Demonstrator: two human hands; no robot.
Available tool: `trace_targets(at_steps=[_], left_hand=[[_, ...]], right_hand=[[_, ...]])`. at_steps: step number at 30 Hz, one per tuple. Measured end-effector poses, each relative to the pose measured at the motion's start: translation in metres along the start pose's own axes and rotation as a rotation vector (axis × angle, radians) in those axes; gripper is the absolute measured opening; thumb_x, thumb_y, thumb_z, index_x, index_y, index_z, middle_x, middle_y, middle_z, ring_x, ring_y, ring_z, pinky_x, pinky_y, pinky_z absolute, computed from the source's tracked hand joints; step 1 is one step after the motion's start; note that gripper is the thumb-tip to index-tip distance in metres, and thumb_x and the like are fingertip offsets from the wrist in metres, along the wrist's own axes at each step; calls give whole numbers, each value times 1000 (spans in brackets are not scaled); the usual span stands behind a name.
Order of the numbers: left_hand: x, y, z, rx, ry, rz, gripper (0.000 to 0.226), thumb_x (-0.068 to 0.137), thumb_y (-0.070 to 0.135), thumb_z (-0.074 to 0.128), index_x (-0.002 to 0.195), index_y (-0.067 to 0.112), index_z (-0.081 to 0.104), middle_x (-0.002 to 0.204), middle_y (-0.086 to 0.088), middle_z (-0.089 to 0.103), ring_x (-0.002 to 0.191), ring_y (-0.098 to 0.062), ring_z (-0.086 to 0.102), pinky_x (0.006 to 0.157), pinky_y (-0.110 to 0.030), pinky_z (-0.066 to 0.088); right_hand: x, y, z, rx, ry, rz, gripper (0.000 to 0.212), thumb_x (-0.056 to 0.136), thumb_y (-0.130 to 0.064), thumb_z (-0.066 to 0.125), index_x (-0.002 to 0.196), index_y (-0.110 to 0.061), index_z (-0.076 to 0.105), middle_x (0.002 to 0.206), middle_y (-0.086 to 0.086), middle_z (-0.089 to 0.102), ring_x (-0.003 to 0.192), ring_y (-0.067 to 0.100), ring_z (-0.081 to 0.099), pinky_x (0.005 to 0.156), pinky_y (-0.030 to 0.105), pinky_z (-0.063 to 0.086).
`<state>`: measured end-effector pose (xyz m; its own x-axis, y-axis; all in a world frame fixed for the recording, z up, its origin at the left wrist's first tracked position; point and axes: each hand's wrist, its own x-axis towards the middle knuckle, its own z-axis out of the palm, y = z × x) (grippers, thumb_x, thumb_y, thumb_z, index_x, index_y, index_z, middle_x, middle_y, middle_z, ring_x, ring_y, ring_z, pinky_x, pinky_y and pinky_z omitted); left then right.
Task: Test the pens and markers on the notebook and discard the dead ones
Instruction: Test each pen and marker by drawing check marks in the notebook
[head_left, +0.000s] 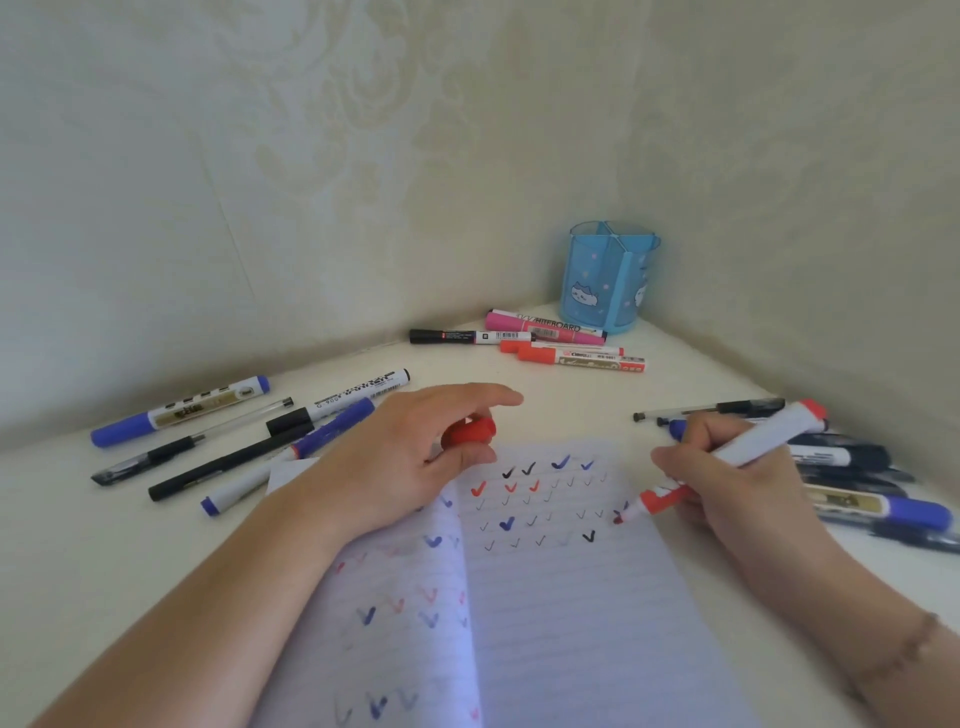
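Red ink shows at the tip of the marker (727, 462), which touches the right-hand page of the notebook (545, 597) at the end of the third row of ticks, where a small red mark (617, 518) is forming. Right hand (727, 478): fingers curled round the lower barrel, pinching it in a writing grip. Barrel's long axis runs from the tip, low and toward the page centre, up and away to the right; red end cap points at the right wall. Left hand (415, 457): rests on the notebook's upper left, thumb and curled fingers holding the red cap (470, 431), index finger extended. Cap lies well left of the tip, across the page. Judgement: marker writes, so recapping comes next; the tip must travel left toward the cap, or the cap right. Sorted pens lie in groups left (234, 441), right (857, 467) and rear (545, 343), near a blue pen holder (608, 280).
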<state>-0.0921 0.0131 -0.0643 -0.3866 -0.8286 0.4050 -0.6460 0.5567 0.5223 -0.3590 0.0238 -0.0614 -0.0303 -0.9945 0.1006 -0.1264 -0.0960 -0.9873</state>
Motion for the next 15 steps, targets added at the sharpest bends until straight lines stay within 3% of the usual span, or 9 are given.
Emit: trace_targets(at_steps=[4,9,15], left_hand=[[0,5,1,-112,-5,-79,43,83,19,75,112,46,59,90,18,67,89,9,57,77,-10,49],[0,6,1,-121,1,-103,34,79,21,80,99,41,60,90,18,71,92,7,63,80,-5,41],[0,5,1,-109,-35,-110,28,79,25,79,91,42,61,91,23,68,90,1,63,79,-8,43]], right_hand=[[-1,0,0,-60,-7,6,42,79,6,61,50,-8,33,44,2,28,40,14,27,48,26,18],[0,2,0,-96,-17,-3,38,79,4,62,53,-3,35,46,5,28,43,16,25,46,25,19],[0,1,1,-92,-13,4,38,79,4,62,55,1,33,48,6,27,43,15,24,45,23,18]])
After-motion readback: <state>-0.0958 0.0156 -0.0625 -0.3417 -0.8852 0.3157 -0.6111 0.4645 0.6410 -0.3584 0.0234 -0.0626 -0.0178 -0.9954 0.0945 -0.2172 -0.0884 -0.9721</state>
